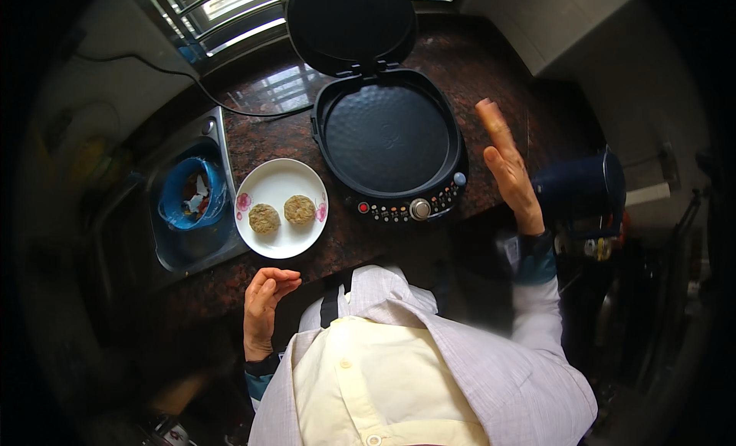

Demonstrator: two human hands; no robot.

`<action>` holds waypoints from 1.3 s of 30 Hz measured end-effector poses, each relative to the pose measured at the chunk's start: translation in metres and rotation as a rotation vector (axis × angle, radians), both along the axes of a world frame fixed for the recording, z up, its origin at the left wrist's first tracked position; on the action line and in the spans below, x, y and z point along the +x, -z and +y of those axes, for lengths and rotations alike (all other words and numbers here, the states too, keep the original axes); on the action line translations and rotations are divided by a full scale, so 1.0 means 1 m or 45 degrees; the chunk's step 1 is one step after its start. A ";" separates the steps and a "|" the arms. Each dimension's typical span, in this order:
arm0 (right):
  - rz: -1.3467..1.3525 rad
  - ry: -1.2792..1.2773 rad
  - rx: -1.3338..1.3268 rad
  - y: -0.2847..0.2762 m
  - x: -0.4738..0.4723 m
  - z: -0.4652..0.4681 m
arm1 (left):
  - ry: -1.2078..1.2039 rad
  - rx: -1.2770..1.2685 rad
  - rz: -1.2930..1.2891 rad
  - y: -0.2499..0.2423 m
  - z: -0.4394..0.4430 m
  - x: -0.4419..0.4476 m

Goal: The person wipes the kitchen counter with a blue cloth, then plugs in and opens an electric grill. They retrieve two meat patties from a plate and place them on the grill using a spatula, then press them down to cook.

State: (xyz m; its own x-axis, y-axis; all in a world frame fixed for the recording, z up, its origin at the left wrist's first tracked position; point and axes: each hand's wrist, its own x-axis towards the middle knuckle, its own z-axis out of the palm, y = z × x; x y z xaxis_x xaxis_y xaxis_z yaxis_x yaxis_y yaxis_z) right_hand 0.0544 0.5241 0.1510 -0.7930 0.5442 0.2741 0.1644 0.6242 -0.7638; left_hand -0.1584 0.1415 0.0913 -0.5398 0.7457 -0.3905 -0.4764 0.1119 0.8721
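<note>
My left hand [268,305] is raised near the counter's front edge, just below a white plate, and holds nothing. Two round, browned patties [263,218] lie side by side on the plate [275,179], which has pink flowers on its rim. To the right of the plate stands a black electric griddle [388,138] with its lid [351,26] tipped back. Its dimpled cooking surface bears no food, and buttons and a knob line its front. My right hand [506,161], fingers extended and slightly blurred, hovers to the right of the griddle with nothing in it.
At the left, a metal sink [221,130] holds a blue plastic basin [172,207] with scraps inside. A black power cord [201,87] runs from the griddle to the left wall. A dark blue kettle [575,184] stands at the right. A barred window [230,9] is behind the counter.
</note>
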 end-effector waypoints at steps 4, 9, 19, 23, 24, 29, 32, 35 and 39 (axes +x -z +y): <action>-0.255 0.062 0.613 0.022 -0.036 0.030 | -0.085 0.012 0.051 0.001 -0.001 0.010; -0.365 -0.170 0.864 0.046 -0.090 0.035 | -0.315 -0.034 0.049 0.004 -0.021 0.029; -0.456 -0.485 1.061 0.069 -0.147 0.013 | -0.526 -0.008 -0.014 0.012 -0.038 0.052; -0.468 -0.244 0.921 0.069 -0.145 0.031 | -0.544 -0.001 -0.004 0.012 -0.042 0.051; -0.458 -0.264 0.961 0.071 -0.142 0.033 | -0.541 -0.014 -0.006 0.012 -0.042 0.050; -0.467 -0.345 1.000 0.075 -0.131 0.028 | -0.468 -0.003 -0.026 0.013 -0.044 0.042; -0.387 -0.144 0.914 0.063 -0.127 0.023 | -0.439 0.013 -0.028 0.015 -0.048 0.038; -0.351 -0.121 0.850 0.045 -0.113 0.016 | -0.437 0.027 -0.036 0.016 -0.056 0.033; -0.008 -0.079 0.373 0.035 -0.080 -0.013 | -0.450 0.047 -0.044 0.023 -0.066 0.027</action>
